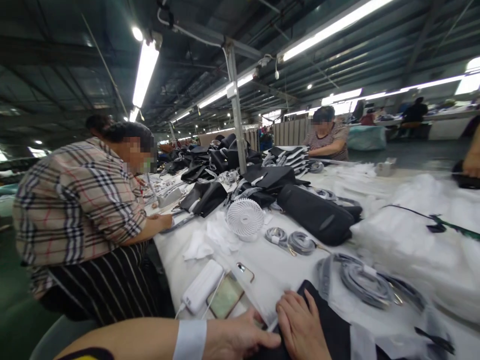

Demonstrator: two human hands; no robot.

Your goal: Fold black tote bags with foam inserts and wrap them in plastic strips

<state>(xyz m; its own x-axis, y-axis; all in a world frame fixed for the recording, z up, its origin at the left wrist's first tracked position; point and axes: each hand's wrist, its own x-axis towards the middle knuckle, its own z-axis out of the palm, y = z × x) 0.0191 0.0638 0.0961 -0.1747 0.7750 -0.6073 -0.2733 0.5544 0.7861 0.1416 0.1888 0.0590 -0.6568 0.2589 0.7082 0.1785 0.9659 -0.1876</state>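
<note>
A black fabric piece (332, 320), apparently a bag, lies at the table's near edge in front of me. My left hand (243, 334), with a white band around the wrist, is closed at its left edge, the thumb lying on top; its other fingers are partly hidden. Beside it, my right hand (300, 322) rests on the black fabric with fingers stretched out. A strip of clear plastic film (257, 300) runs down to the spot between both hands. Coiled straps in plastic (365, 282) with a metal clip lie to the right.
Left of my hands are a phone (226, 296) and a white corded device (202, 287). Farther back stand a white fan (245, 218), smaller strap coils (302, 242) and a black bag (317, 212). White plastic (416, 240) is heaped at right. A co-worker (82, 200) stands at left.
</note>
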